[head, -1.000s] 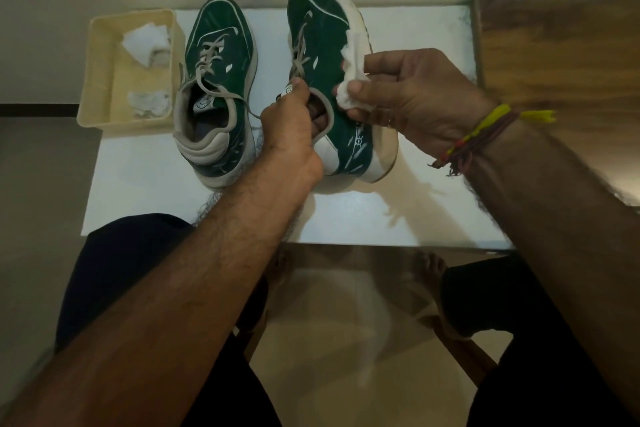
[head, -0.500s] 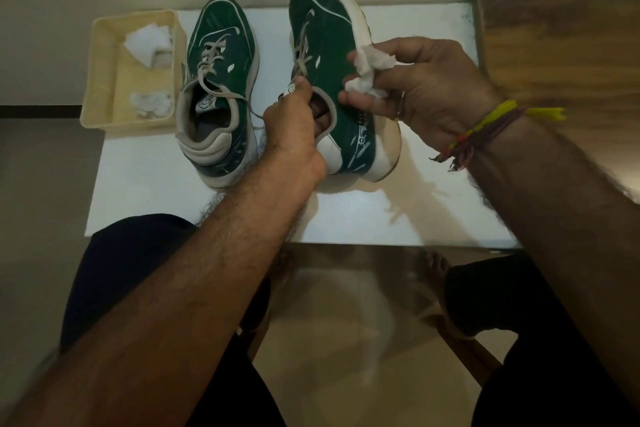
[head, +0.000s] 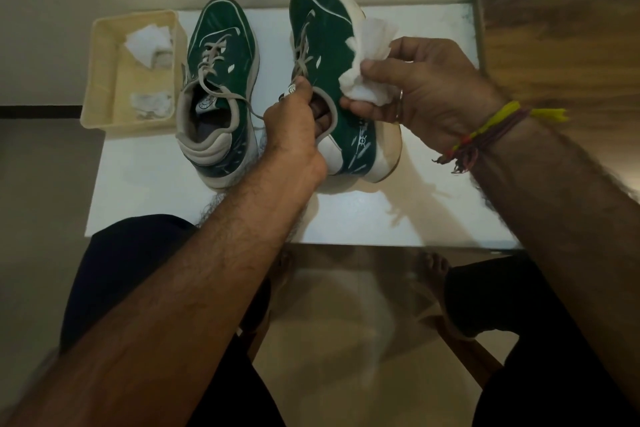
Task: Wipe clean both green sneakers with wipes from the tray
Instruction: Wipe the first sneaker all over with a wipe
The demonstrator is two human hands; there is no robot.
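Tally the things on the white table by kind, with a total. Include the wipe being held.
Green sneakers: 2, the left sneaker standing, the right sneaker tilted, held by the left hand.
Trays: 1, the cream tray.
Wipes: 3, the upper wipe and lower wipe in the tray, the held wipe in the right hand.
Total: 6.

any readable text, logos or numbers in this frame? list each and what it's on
No text can be read here.
Round emblem on the left sneaker's tongue: too blurred to read.
Round tag at the right sneaker's tongue, by the left hand: unreadable.
White mark on the right sneaker's side near the heel: a symbol, not legible.
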